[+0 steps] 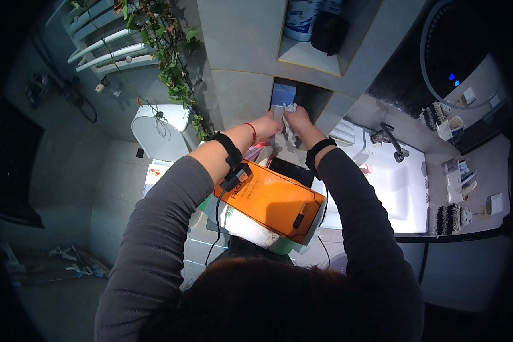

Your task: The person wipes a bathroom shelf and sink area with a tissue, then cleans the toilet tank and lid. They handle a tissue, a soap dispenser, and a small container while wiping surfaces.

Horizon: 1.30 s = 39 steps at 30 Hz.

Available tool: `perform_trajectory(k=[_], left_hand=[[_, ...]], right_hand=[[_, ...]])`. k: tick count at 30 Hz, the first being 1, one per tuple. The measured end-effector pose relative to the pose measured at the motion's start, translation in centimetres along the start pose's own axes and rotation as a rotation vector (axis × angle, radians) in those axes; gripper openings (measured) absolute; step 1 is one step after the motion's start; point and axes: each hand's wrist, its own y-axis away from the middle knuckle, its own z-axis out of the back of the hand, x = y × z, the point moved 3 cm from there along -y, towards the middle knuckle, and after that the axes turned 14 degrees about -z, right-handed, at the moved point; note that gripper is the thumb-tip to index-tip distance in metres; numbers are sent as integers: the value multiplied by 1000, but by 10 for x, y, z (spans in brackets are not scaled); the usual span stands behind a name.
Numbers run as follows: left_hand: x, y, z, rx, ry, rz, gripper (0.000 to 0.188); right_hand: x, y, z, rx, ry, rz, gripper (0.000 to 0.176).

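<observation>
Both hands reach to the mouth of a low wall niche [320, 92]. My right hand [298, 119] is closed on a crumpled white tissue or thin wrapping [289, 134] that hangs down from its fingers. My left hand [268, 127], with a red cord at the wrist, is at the left side of the white material; whether its fingers hold anything I cannot tell. Behind the hands, inside the niche, stands a blue box [284, 93]. Below my forearms lies an orange box [273, 201] bearing writing, on top of white and green packages [243, 220].
A white washbasin [404, 184] with a dark tap [389, 141] is on the right. The toilet [160, 137] stands at the left under a trailing plant [171, 68]. An upper niche [308, 60] holds bottles. Dark cables hang from the wrist straps beside the orange box.
</observation>
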Motion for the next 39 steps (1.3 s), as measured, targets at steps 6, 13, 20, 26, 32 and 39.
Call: perform_trajectory(k=[6, 13, 20, 26, 32, 39], left_hand=[[30, -38, -5, -91, -98, 79, 84], [32, -55, -15, -223, -108, 69, 88], [41, -58, -17, -309, -111, -22, 90], [54, -71, -13, -363, -159, -167, 89], [56, -81, -7, -274, -146, -132, 104], [32, -62, -13, -86, 7, -160, 82]], right_hand=[[2, 4, 6, 27, 49, 38, 35], [-1, 0, 3, 73, 23, 35, 32], [-10, -6, 1, 46, 29, 74, 32], [-14, -9, 5, 29, 61, 112, 32], [-16, -9, 8, 45, -27, 71, 33], [-20, 4, 5, -102, -80, 73, 36]])
